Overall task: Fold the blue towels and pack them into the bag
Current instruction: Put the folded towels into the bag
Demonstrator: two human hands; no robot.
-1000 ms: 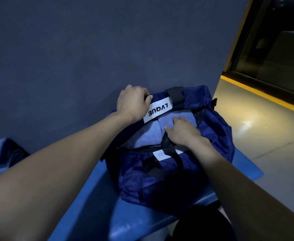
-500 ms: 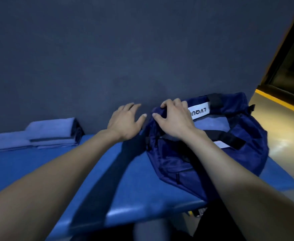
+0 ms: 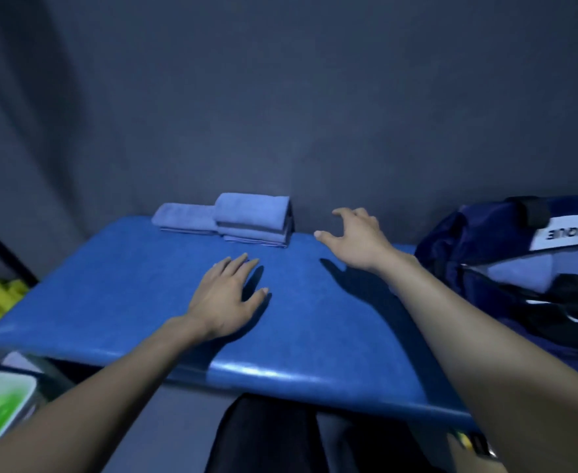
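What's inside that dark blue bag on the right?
Through the opening of the bag, a folded light blue towel shows under black straps. Anything deeper is covered by that towel and the bag's sides.

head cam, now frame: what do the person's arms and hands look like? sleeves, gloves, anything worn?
Both forearms are bare to the frame edge, no sleeves in view. The left hand and right hand wear no gloves, and no rings or wristbands are visible. Lighting is dim and blue-tinted, so fine marks cannot be made out.

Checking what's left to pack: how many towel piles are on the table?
2: a tall pile by the wall, a low pile touching its left. Layers can't be counted.
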